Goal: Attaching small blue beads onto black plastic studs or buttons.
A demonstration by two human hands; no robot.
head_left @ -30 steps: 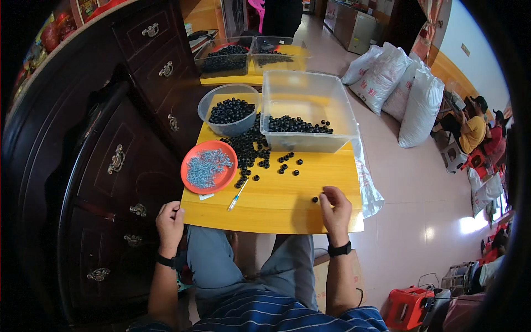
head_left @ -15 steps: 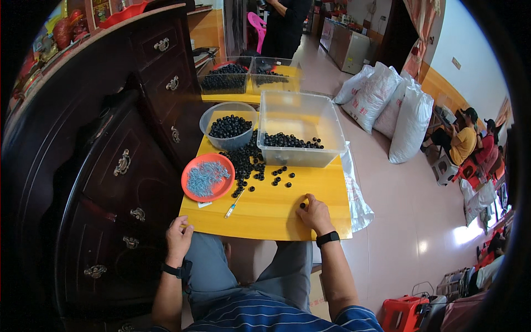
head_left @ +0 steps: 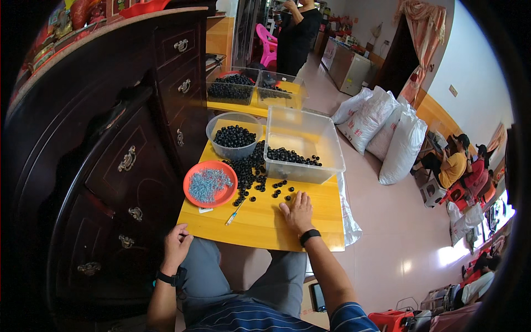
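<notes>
My right hand (head_left: pixel 299 212) lies palm down on the yellow tabletop (head_left: pixel 260 227), fingers spread; anything under it is hidden. Just beyond its fingertips are loose small black balls (head_left: pixel 276 194), which thicken into a pile further left. At the table's front left corner my left hand (head_left: pixel 178 241) rests with curled fingers, and nothing shows in it. Ahead of that hand sits an orange-red plate (head_left: pixel 234 189) heaped with small bluish-silver pieces (head_left: pixel 207 185). A thin tool like a small screwdriver (head_left: pixel 233 216), with a pale blue handle, lies between plate and right hand.
Behind the pile stand a round clear tub (head_left: pixel 210 131) and a rectangular clear bin (head_left: pixel 337 163), both holding black balls. More bins (head_left: pixel 229 88) stand further back. A dark cabinet (head_left: pixel 99 177) closes off the left side. White sacks (head_left: pixel 402 149) and seated people are at right.
My right hand has moved forward and left, flattening on the table; the black ball beside its fingers no longer shows. My left hand's fingers are more curled. The view has shifted slightly.
</notes>
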